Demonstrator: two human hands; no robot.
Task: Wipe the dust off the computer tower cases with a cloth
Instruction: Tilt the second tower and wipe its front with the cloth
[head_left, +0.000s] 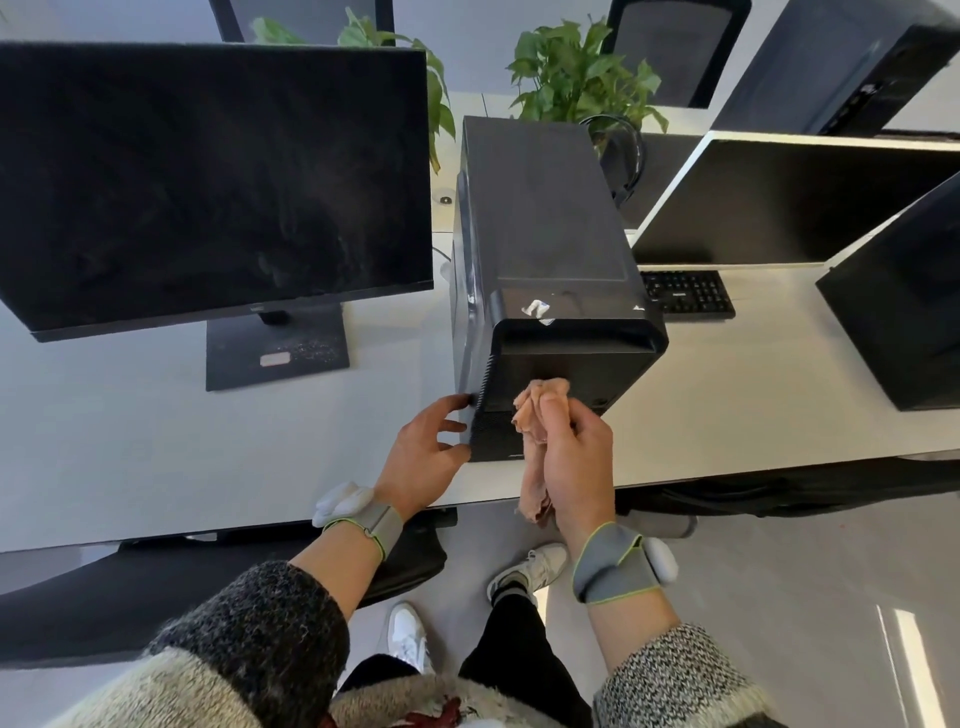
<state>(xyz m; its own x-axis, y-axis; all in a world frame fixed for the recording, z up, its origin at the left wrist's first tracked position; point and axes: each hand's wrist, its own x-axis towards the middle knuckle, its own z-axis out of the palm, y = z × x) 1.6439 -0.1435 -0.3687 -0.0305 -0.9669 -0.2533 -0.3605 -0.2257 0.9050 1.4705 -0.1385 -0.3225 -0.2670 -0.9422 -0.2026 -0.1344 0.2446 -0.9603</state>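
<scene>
Rubbing tower case (545, 208) front with cloth (535, 410) squeezed in right hand (576, 462), touching corner with left hand (426, 452). Other tower (904, 312) left to do.

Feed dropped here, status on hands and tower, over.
Right hand grips cloth at tower front. Left hand touches tower's front-left corner. Paper scrap on tower top.
</scene>
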